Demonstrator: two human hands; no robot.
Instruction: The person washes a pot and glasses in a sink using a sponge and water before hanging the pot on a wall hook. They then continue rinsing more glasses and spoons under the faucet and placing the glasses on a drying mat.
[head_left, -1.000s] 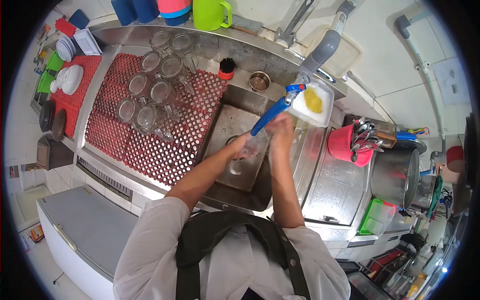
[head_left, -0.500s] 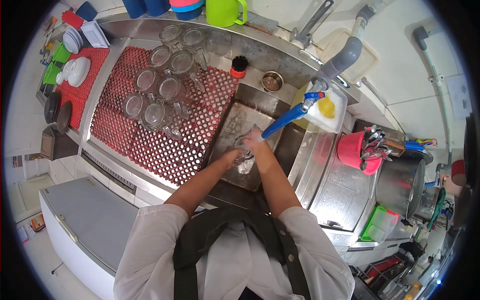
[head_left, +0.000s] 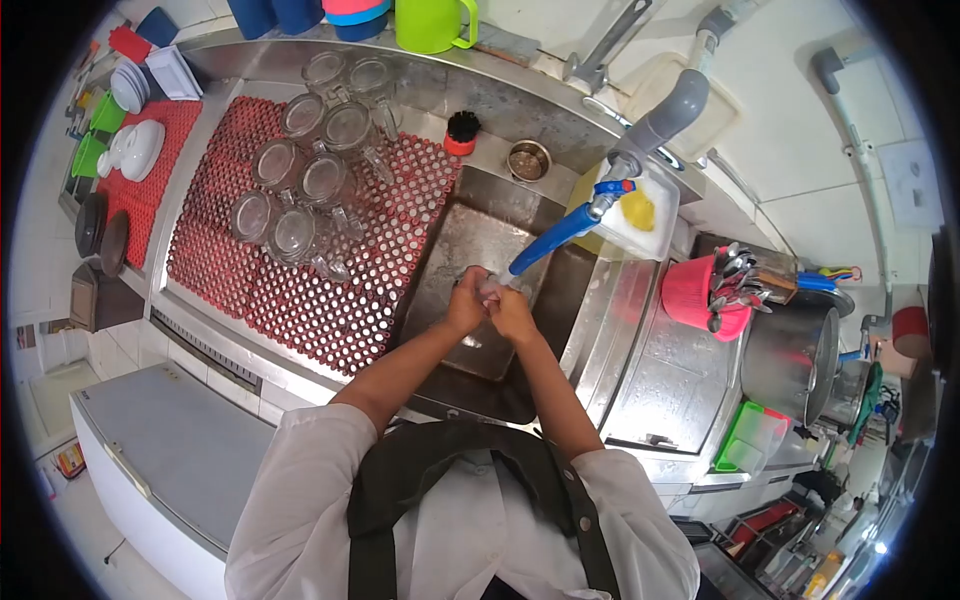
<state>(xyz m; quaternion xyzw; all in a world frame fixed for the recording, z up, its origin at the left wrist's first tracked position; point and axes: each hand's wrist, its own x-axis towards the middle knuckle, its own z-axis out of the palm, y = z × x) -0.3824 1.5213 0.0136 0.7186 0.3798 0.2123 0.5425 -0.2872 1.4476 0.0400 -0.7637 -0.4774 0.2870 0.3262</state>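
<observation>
Over the metal sink, my left hand is closed round a clear glass item, seemingly a glass mug. My right hand is closed on the same item from the other side. Most of the glass is hidden by my fingers. Just above my hands ends the blue hose of the tap. Several upturned glass mugs stand on the red mat left of the sink.
A black and red brush and a small metal bowl sit behind the sink. To the right are a tub with a yellow sponge, a pink basket of cutlery and a large metal pot.
Both hands have drawn together round the glass item under the hose, and their grip on it has shifted. The whole view has moved slightly.
</observation>
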